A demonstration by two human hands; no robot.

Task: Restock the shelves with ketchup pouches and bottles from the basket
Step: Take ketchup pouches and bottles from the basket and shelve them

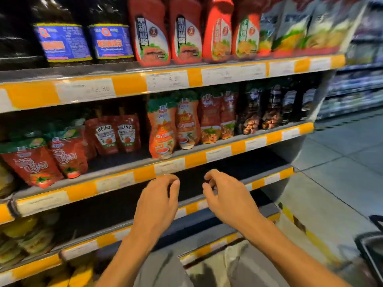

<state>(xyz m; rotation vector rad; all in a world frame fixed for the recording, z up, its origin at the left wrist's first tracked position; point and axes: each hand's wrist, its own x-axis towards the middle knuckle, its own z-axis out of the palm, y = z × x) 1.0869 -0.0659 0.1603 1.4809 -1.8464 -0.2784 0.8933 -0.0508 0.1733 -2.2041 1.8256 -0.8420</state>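
Both hands hang empty in front of the shelving; the left hand (pixel 158 200) has its fingers loosely curled around nothing, and the right hand (pixel 224 196) is the same, its grip released and nothing pinched between thumb and fingers. They hover just below the front edge of the middle shelf (pixel 170 165), near each other but apart.

On that shelf the stock already stands in rows; red tomato pouches (pixel 33 162) lean at the left, two Heinz pouches (pixel 116 134) sit further back beside them, and an orange squeeze bottle (pixel 162 129) stands at the front edge just above the hands, with more bottles to its right. The top shelf (pixel 234 73) holds a line of red ketchup bottles (pixel 150 32). The shelf below the hands looks dark and bare in its middle stretch, though blur hides its depth.

The basket (pixel 371 249) shows only as a dark corner at the lower right, well apart from the hands; what remains in it cannot be seen. My judgement is that one item has been placed and the hands are between loads; how many remain cannot be told.
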